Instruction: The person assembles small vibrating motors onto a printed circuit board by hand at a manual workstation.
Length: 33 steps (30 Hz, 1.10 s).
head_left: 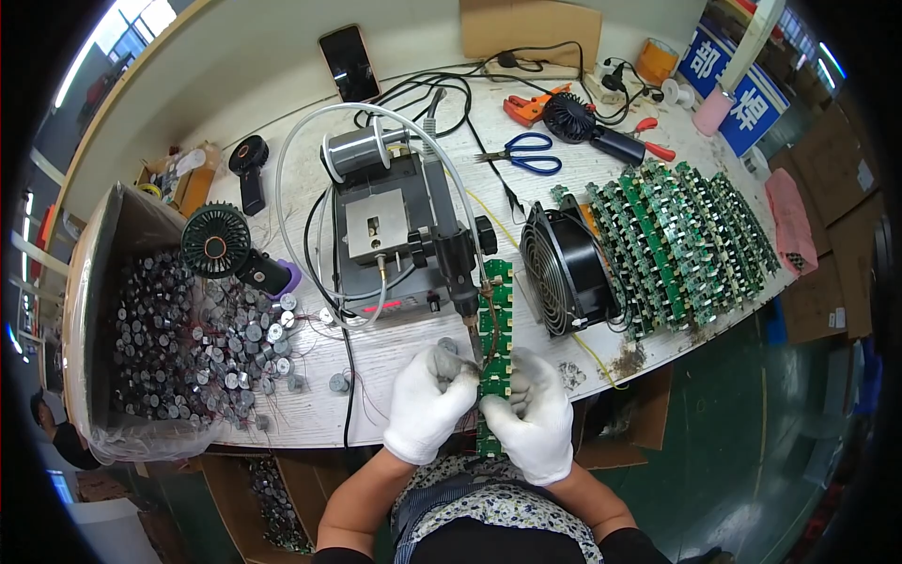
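A long green circuit board strip [496, 331] runs toward me under the tip of a soldering machine [458, 254]. My right hand [536, 418], in a white glove, grips the strip's right edge with thumb and fingers. On the strip's left side, my left hand [430, 402], gloved too, has its fingers pinched together close to the soldering tip; what they hold is hidden. Dark reddish wires [489, 324] lie along the strip. A small round motor [447, 345] rests just beyond my left fingers.
Left stands a box spilling small motors [202, 343], with a handheld fan [218, 242] on them. A black cooling fan [568, 268] and stacked circuit boards [672, 249] are right. Behind lie blue scissors [528, 153], cables, a phone [349, 64] and a solder spool [359, 153].
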Each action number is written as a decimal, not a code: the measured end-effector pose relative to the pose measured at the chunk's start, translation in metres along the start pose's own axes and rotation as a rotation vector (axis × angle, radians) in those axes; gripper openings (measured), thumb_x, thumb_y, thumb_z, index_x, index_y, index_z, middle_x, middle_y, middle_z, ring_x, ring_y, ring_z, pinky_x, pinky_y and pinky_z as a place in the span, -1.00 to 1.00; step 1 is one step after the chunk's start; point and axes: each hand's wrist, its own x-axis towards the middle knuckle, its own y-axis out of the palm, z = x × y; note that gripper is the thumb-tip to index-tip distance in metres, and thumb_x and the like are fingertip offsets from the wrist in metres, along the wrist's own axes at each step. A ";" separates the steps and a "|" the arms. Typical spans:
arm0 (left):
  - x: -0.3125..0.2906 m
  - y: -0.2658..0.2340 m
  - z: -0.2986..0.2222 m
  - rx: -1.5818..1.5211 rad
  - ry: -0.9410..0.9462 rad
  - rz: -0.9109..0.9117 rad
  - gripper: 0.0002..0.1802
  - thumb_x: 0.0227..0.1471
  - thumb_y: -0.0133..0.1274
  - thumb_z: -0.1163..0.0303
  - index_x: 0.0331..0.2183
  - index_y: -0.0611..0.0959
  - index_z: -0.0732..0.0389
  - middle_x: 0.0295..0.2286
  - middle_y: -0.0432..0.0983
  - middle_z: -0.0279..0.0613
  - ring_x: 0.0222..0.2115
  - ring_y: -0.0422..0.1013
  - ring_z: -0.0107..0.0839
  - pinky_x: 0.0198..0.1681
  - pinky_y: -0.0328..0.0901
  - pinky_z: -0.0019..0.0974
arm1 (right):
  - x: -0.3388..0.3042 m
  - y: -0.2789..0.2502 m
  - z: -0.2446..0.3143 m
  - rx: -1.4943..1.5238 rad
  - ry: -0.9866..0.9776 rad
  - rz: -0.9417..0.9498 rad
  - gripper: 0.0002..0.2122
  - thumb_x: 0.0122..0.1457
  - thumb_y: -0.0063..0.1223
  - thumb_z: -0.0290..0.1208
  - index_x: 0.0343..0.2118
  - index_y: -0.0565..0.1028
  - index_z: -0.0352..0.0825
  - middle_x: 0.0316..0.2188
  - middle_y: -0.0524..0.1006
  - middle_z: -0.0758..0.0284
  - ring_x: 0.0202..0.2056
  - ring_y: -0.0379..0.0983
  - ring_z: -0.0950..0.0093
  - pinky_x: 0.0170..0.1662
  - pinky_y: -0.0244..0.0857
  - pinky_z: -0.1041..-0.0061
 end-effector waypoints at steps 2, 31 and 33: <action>0.000 0.001 -0.004 0.014 0.006 -0.001 -0.88 -0.07 0.10 0.49 -0.52 0.50 0.31 -0.58 0.41 -0.36 -0.56 0.26 -0.65 -0.48 0.21 -0.51 | -0.001 0.000 -0.001 0.011 0.002 -0.004 -0.49 -0.04 0.18 -0.52 0.02 0.30 -0.49 -0.40 0.55 0.27 -0.51 0.43 0.67 -0.42 0.35 0.68; 0.002 -0.005 0.009 -0.060 -0.061 0.071 -0.87 -0.10 0.09 0.50 -0.43 0.49 0.31 -0.53 0.42 -0.37 -0.51 0.28 -0.66 -0.43 0.24 -0.53 | -0.006 -0.001 -0.009 0.073 0.058 0.041 -0.46 -0.04 0.18 -0.52 0.05 0.28 -0.48 -0.41 0.56 0.27 -0.50 0.44 0.67 -0.37 0.38 0.65; 0.003 -0.006 0.009 -0.054 -0.057 0.090 -0.87 -0.10 0.08 0.50 -0.43 0.49 0.31 -0.53 0.42 -0.37 -0.52 0.29 -0.66 -0.43 0.24 -0.53 | -0.006 -0.001 -0.010 0.051 0.046 0.033 -0.45 -0.04 0.18 -0.52 0.05 0.27 -0.48 -0.40 0.57 0.26 -0.49 0.45 0.65 -0.36 0.38 0.64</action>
